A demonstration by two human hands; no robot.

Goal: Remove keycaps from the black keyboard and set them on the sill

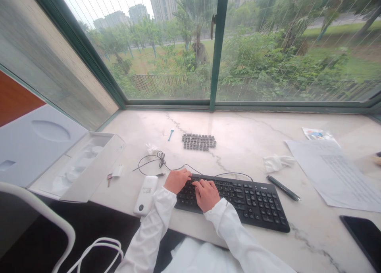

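Observation:
A black keyboard [253, 199] lies on the marble sill [244, 138] in front of me, its cable [157, 162] looping off to the left. My left hand [177, 180] rests curled on the keyboard's far left end, fingers bent down onto the keys. My right hand [207, 194] sits just beside it on the left half of the keys, fingers also curled and pressed together. Whether either hand pinches a key is hidden. Both sleeves are white.
Rows of loose dark keycaps [199, 141] lie beyond the keyboard, a small blue tool [170, 134] to their left. A white power bank [145, 195], an open white box [80, 166], a black pen [283, 187], a crumpled white cloth [276, 162], papers [339, 173] and a dark tablet [364, 235] surround it.

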